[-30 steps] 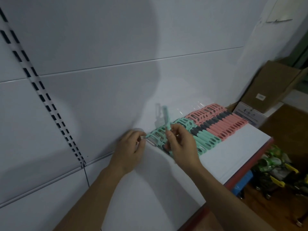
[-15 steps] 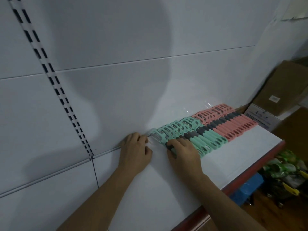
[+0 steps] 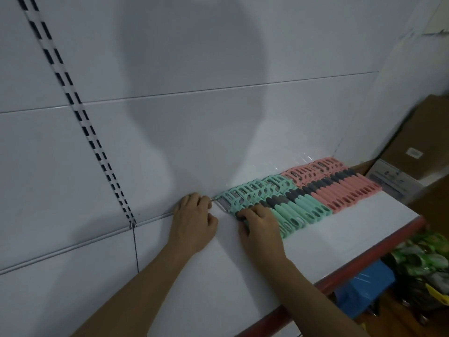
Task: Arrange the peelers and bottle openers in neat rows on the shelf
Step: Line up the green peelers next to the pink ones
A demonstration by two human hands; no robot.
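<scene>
A row of mint-green peelers [image 3: 294,206] with dark grips lies along the back of the white shelf [image 3: 340,242], and a row of pink peelers [image 3: 345,188] continues it to the right. The leftmost mint peeler [image 3: 227,205] lies at the row's left end. My left hand [image 3: 194,222] rests on the shelf, its fingertips touching that peeler's metal head. My right hand [image 3: 261,224] lies over the same peeler's handle, fingers curled on its dark grip and hiding most of it.
The shelf's red front edge [image 3: 364,260] runs along the lower right. A cardboard box [image 3: 425,142] and a white box [image 3: 393,181] stand past the pink row. Blue packaging [image 3: 364,288] and green goods [image 3: 418,256] lie below. A slotted upright [image 3: 80,117] crosses the back wall.
The mint peeler held upright in my right hand a second ago now lies flat at the row's left end. Both hands have come down onto the shelf beside it.
</scene>
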